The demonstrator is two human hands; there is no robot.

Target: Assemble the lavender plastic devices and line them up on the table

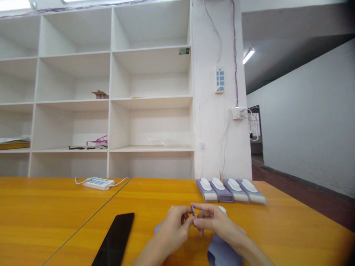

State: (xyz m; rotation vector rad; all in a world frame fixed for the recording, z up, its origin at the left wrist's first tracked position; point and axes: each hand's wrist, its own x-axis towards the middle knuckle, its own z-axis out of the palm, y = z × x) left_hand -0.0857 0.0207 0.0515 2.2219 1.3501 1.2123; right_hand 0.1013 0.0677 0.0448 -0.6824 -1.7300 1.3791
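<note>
Near the front of the table, my left hand (177, 225) and my right hand (213, 220) meet with their fingertips closed on a small, thin purple-grey piece (193, 211). The piece stands on edge between them, and the fingers cover much of it. Under my right wrist lies a hollow purple-grey part (223, 253) with its open end toward me. A white part (222, 209) peeks out behind my right hand. Beside my left hand shows a bit of another purple item (157, 227), mostly hidden by the hand.
Several purple-grey and white units (233, 191) stand in a row at the table's back right. To the left lie a black flat slab (115, 240) and a white power strip (99, 183) with its cord. White shelves (151, 149) rise behind the orange table (155, 199).
</note>
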